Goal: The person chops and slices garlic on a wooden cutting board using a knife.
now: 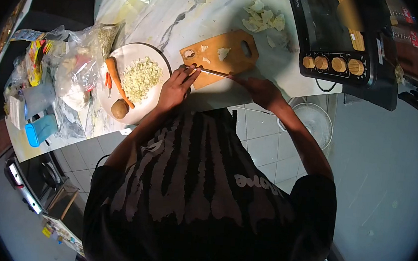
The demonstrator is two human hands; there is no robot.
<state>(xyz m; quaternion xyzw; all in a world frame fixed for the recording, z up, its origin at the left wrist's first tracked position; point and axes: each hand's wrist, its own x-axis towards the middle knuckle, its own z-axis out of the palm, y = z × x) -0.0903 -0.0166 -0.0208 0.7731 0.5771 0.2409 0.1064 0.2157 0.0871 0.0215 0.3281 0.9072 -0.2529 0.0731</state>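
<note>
My right hand [263,93] is closed round the handle of a knife [215,72], held level over the near half of a wooden cutting board [211,48]. Fingers of my left hand [177,87] pinch the blade near its tip. On the board lie a pale, flat vegetable piece [223,53] and a few small scraps. To my left, a white plate [125,51] bears a heap of finely chopped pale-green vegetable [143,80], a carrot [116,80], small red chillies [108,81] and a round brown potato-like vegetable [120,109].
Peeled pale leaves [263,18] lie beyond the board. A black toaster oven [335,47] with wooden knobs stands at right. Plastic bags [80,69] and a blue container [41,129] crowd the left side. A white basket [311,124] sits below the table edge.
</note>
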